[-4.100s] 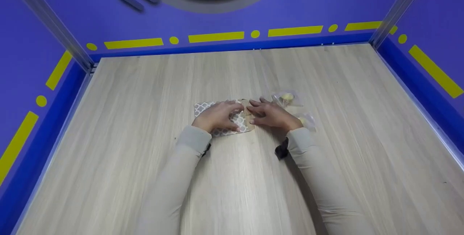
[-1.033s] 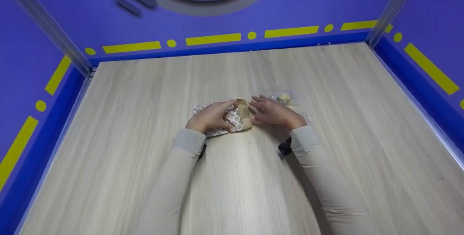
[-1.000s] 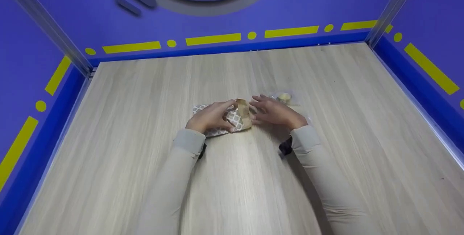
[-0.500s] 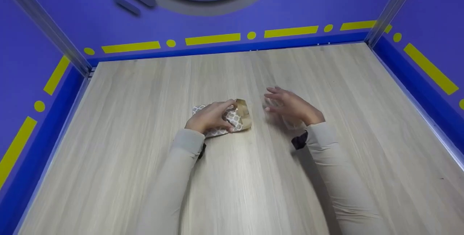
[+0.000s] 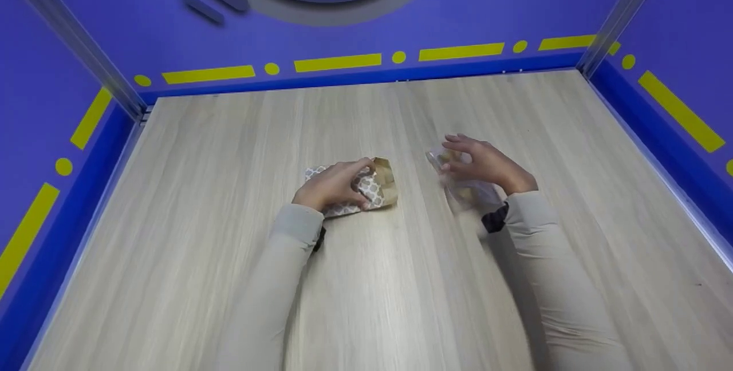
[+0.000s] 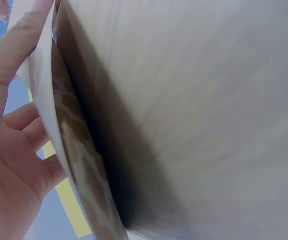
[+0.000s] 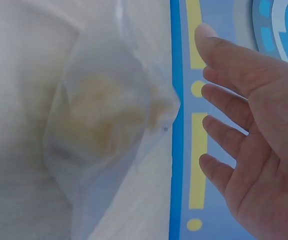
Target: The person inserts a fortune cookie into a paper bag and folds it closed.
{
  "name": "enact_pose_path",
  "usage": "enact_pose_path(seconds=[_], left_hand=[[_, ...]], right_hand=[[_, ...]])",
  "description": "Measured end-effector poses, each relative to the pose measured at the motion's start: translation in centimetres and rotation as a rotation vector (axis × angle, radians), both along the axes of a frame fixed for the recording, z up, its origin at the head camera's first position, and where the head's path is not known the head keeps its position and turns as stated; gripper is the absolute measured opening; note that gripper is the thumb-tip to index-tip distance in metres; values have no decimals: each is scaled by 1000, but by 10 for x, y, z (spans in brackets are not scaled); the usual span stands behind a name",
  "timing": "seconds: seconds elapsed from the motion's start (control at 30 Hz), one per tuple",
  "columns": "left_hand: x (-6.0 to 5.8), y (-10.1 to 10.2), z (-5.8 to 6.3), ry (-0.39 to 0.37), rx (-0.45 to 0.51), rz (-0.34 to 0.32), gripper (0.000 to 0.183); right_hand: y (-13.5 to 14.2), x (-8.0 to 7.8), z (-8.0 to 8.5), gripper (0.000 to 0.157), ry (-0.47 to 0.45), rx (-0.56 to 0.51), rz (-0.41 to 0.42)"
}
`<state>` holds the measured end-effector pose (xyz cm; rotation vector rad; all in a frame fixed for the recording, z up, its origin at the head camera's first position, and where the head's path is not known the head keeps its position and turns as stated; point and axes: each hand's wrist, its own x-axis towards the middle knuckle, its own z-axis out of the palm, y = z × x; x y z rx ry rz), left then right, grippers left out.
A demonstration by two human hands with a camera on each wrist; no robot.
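A flat paper bag [image 5: 373,189] with a white and tan lattice pattern lies on the table, its brown mouth gaping to the right. My left hand [image 5: 334,184] grips it across the middle, thumb on the near side and fingers on the far side. In the left wrist view the thumb presses on the patterned paper [image 6: 81,155]. My right hand [image 5: 484,162] hovers over two clear plastic bags and holds nothing. The farther clear bag [image 5: 436,157] and the nearer one [image 5: 474,192] each hold something yellowish, partly hidden. In the right wrist view one clear bag [image 7: 104,115] appears blurred.
The wood-grain table [image 5: 229,147] stretches out around both hands. Purple-blue walls [image 5: 366,33] with yellow dashes and dots close it in at the back and both sides.
My right hand has left the paper bag's mouth and moved right, over the clear bags. The brown mouth stands wider than at first. My left hand keeps its hold on the paper bag.
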<state>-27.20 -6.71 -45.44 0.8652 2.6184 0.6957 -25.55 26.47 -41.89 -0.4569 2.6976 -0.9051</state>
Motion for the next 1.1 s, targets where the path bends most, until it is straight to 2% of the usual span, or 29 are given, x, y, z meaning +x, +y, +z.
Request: enact_pose_path(seconds=[0.2,0.6,1.1], left_hand=[[1,0,0,-1,11,-5,70],[2,0,0,-10,29,2,71],[2,-1,0,-7,44,3,68]], right_hand=[[16,-3,-4,60,9,-33,10],[39,-9,-15,63,-63,-14,-65],[46,-15,-26,62,-62,16,-91]])
